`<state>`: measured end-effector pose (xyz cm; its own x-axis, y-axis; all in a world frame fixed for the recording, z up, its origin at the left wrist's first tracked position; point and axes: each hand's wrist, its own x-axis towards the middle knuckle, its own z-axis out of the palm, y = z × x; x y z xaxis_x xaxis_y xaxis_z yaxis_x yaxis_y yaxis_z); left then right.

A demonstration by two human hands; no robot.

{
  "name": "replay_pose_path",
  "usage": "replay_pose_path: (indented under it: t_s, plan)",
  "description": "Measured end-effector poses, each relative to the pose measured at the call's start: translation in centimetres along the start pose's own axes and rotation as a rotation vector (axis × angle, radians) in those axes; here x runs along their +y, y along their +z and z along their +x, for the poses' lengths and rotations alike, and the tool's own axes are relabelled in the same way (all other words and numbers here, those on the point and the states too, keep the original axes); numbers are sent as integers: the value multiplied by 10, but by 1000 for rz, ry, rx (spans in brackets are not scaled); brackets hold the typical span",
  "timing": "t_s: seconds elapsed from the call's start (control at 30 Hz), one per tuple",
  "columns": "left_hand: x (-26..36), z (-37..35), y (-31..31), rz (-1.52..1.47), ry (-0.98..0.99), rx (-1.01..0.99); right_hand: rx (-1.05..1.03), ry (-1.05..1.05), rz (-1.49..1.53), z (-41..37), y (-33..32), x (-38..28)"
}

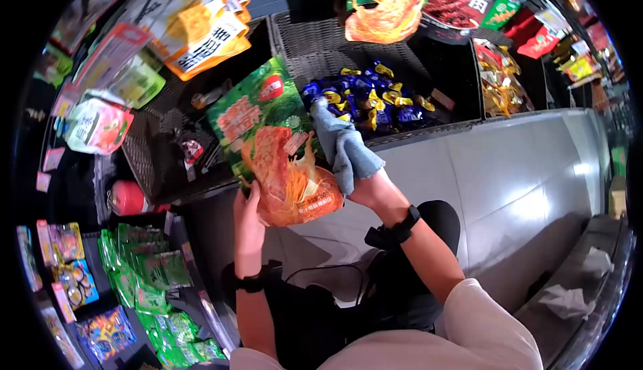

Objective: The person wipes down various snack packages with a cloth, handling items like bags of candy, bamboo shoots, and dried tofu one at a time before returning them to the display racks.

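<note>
A large green and orange snack bag with food pictured on its front is held up before me. My left hand grips its lower left edge, the thumb lying on the front. A grey-blue cloth lies along the bag's right edge, and my right hand is closed on it, most of the fingers hidden beneath. Just behind the cloth is a dark wicker basket with blue and yellow wrapped candies in it.
Another basket with a few small packets stands at the left. Hanging bags, such as an orange and white one, line the top. Green packets fill the lower left shelf. Crumpled tissues lie on a ledge at right, beyond the tiled floor.
</note>
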<state>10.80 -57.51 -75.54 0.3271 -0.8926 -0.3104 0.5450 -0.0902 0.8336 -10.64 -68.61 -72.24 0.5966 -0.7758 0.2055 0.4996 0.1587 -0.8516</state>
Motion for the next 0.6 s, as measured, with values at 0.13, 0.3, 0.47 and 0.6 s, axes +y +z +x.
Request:
replay_pose_path:
  t_s: [0.13, 0.3, 0.47, 0.6]
  plan:
    - [-36, 10, 1, -134, 21, 37, 37, 243, 528, 3, 35, 17]
    - [-44, 7, -1, -8, 161, 125, 150, 378, 309, -18, 54, 85]
    - [-48, 6, 10, 224, 294, 156, 43, 66, -186, 13, 66, 27]
    - [-79, 4, 16, 382, 271, 92, 313, 206, 252, 14, 34, 21]
